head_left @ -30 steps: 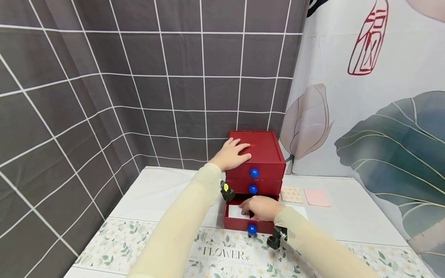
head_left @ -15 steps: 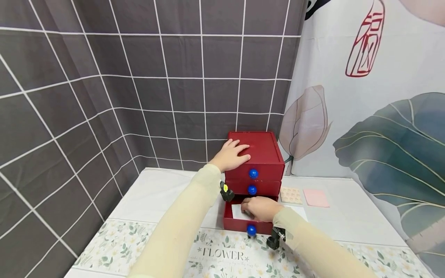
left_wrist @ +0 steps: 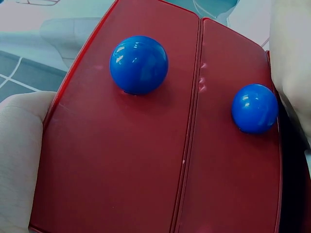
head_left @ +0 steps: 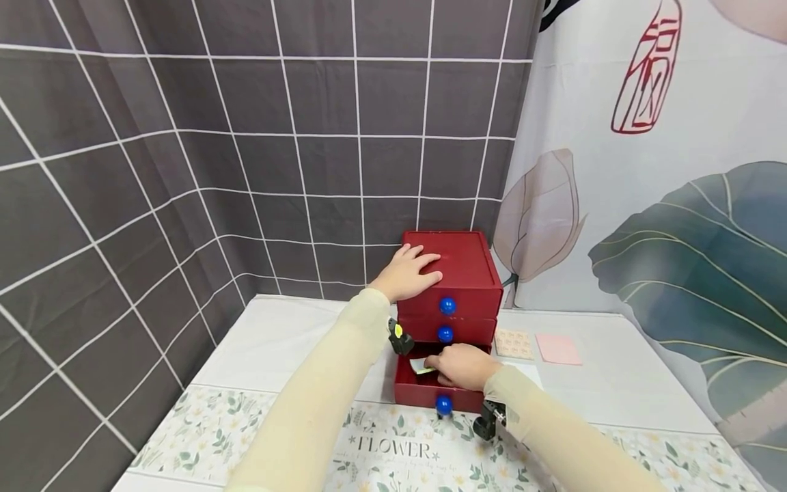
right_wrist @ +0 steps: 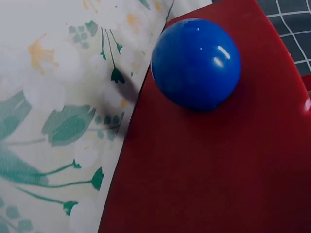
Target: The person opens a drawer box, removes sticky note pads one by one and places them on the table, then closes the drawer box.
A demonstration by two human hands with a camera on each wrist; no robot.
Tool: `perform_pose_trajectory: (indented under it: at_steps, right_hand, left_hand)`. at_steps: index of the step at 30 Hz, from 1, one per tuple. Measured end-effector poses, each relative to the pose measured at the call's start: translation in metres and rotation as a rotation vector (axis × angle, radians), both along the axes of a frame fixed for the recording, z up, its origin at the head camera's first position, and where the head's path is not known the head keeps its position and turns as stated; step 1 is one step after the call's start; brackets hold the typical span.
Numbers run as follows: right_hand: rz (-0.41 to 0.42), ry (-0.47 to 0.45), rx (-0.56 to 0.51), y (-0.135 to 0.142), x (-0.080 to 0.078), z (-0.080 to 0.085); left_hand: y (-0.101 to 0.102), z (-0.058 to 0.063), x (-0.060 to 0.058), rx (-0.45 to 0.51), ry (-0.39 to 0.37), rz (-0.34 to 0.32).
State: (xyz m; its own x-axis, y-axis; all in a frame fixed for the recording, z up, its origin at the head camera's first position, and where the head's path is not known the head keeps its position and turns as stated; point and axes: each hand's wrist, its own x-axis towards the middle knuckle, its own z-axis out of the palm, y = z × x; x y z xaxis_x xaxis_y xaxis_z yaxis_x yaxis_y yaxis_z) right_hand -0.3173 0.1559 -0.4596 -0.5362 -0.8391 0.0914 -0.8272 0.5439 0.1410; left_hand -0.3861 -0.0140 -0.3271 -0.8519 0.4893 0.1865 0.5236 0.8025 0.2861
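My left hand [head_left: 407, 275] rests on top of the red drawer cabinet [head_left: 460, 254], palm down and fingers spread. In the left wrist view part of this hand lies along the edge of the cabinet, beside two blue knobs [left_wrist: 139, 65]. The bottom drawer [head_left: 413, 394] is pulled out, and my right hand [head_left: 465, 367] reaches into it from the right. It pinches a small pale notepad [head_left: 421, 367] with a yellowish edge, tilted up inside the drawer; the fingers hide part of it. The right wrist view shows the drawer front [right_wrist: 194, 160] with its round blue knob [right_wrist: 196, 64], not the fingers.
Right of the cabinet lie a patterned pad [head_left: 514, 344], a pink square of notes [head_left: 559, 349] and a white sheet [head_left: 530, 372] partly behind the right wrist. A floral mat [head_left: 393, 451] covers the table's front. A dark gridded curtain [head_left: 320, 164] hangs behind.
The pale notepad lay flat in the drawer; it slid right, and now its near edge is lifted by the right hand. The left hand stays in place on the cabinet.
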Motion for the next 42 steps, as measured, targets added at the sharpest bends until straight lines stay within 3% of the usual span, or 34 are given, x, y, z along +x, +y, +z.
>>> perform_pose_trajectory:
  at_steps: [9, 19, 30, 37, 42]
  right_hand:
    - [-0.012, 0.093, -0.004, 0.002, 0.002, 0.001]
    - [-0.019, 0.222, -0.113, 0.011, 0.006, 0.006]
    - [-0.061, 0.24, -0.178, 0.026, 0.012, 0.017]
    - [-0.112, 0.164, -0.24, 0.034, 0.018, 0.028]
    - [-0.114, 0.181, -0.286, 0.041, 0.021, 0.035]
  left_hand:
    - [0.0, 0.0, 0.001, -0.004, -0.009, 0.005]
    - [-0.001, 0.002, 0.001, -0.002, -0.006, 0.007]
    - [-0.001, 0.004, 0.002, 0.007, -0.021, 0.011]
    - [-0.001, 0.002, 0.001, -0.007, -0.009, 0.011]
    - [0.0, 0.001, 0.001, -0.015, -0.007, 0.011]
